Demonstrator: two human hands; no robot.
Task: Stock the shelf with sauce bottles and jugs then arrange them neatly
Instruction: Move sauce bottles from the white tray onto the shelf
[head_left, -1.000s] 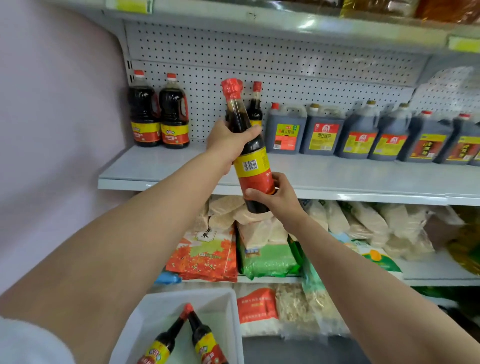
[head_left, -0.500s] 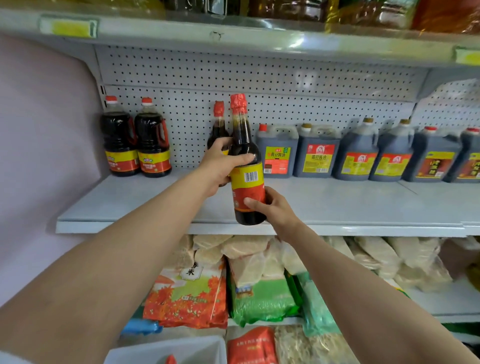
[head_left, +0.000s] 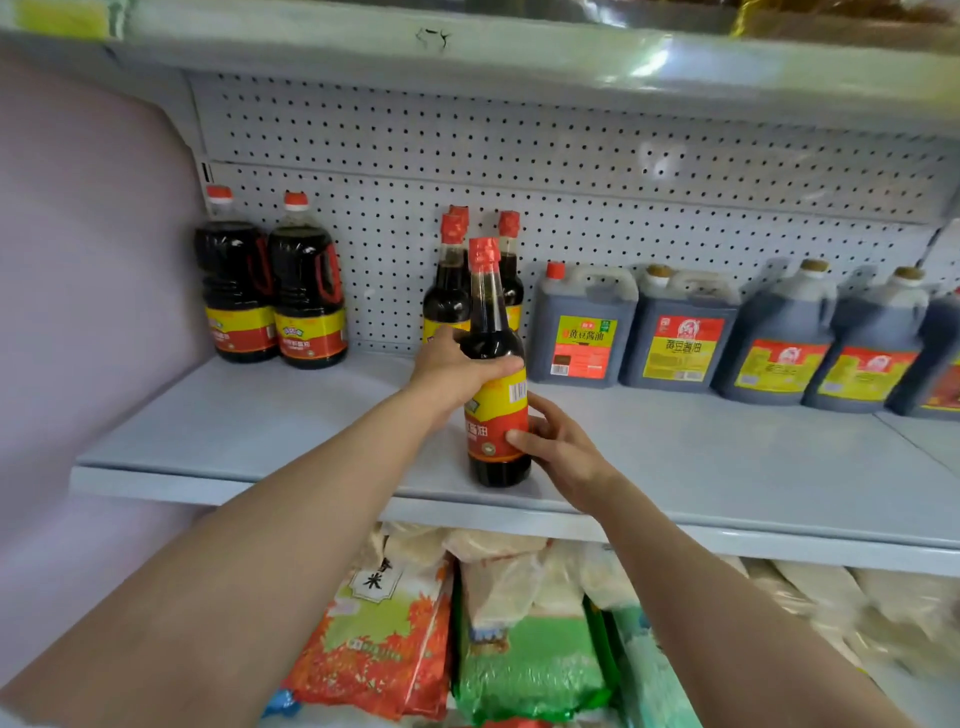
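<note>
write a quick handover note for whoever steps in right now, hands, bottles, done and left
Left hand grips the shoulder of the tall dark sauce bottle with red cap and yellow-red label; right hand holds its lower side.
The bottle stands upright near the front of the grey metal shelf.
Done: three matching slim bottles at the back, two round jugs with red handles on the left, square dark jugs on the right.
Left: slide this bottle back beside the slim ones, then straighten the rows.
</note>
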